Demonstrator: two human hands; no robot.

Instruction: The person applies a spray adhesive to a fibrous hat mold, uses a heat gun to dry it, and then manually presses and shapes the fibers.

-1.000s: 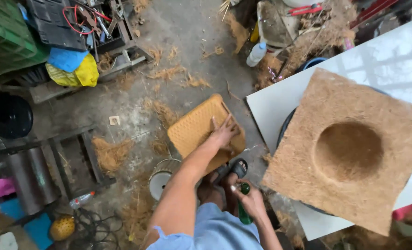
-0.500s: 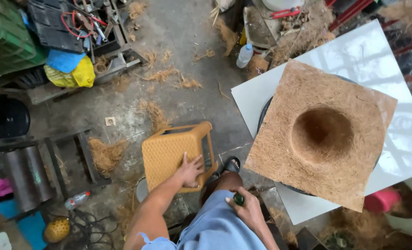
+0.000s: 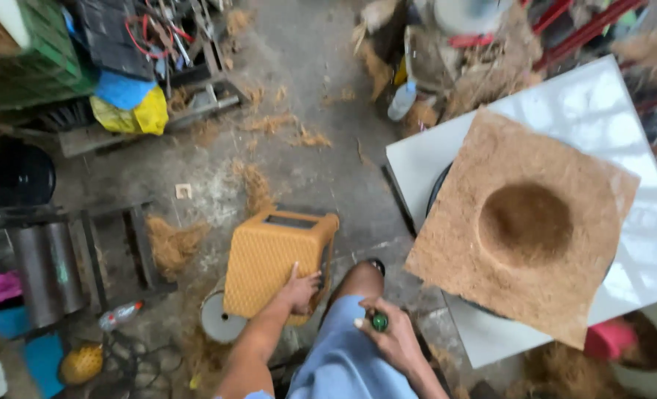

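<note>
Now left hand [image 3: 299, 290] grips the stool [image 3: 273, 258] beside the counter [image 3: 447, 159]; right hand [image 3: 387, 336] is closed around a green tool [image 3: 379, 321].

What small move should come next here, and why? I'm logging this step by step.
Probably settle the yellow plastic stool flat on the floor beside the white table. The left hand grips its edge and it looks tilted, while the right hand is busy with a small green object.
</note>
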